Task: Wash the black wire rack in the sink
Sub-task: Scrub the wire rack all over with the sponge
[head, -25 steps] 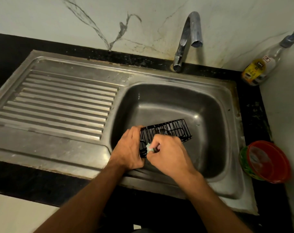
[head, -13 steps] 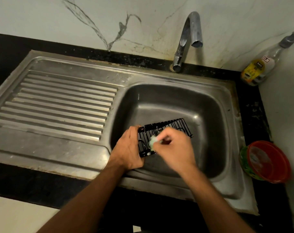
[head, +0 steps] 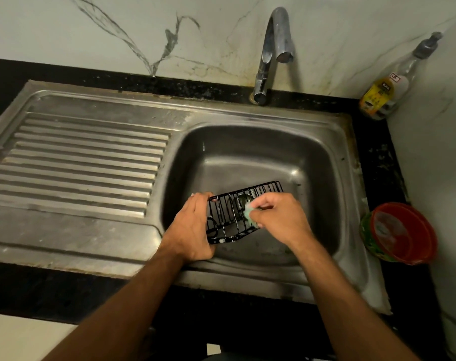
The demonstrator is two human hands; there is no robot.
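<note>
Black wire, flecked with suds, is what is being worked on: the black wire rack is held tilted above the near part of the sink basin, presumably so that drips fall into the bowl. At the near-left end of the rack it is gripped by the left hand, whose fingers are curled round the frame, evidently to steady it against the rubbing. Just right of that, a small pale green scrubber is pinched in the closed fingers of the right hand and pressed onto the bars. Right of the sink, a red tub is kept within reach on the tabletop. Behind the sink, no water is seen at the tap, so scrubbing, not rinsing, seems to be the step. Farthest right of the sink, a pump bottle stands by the wall.
</note>
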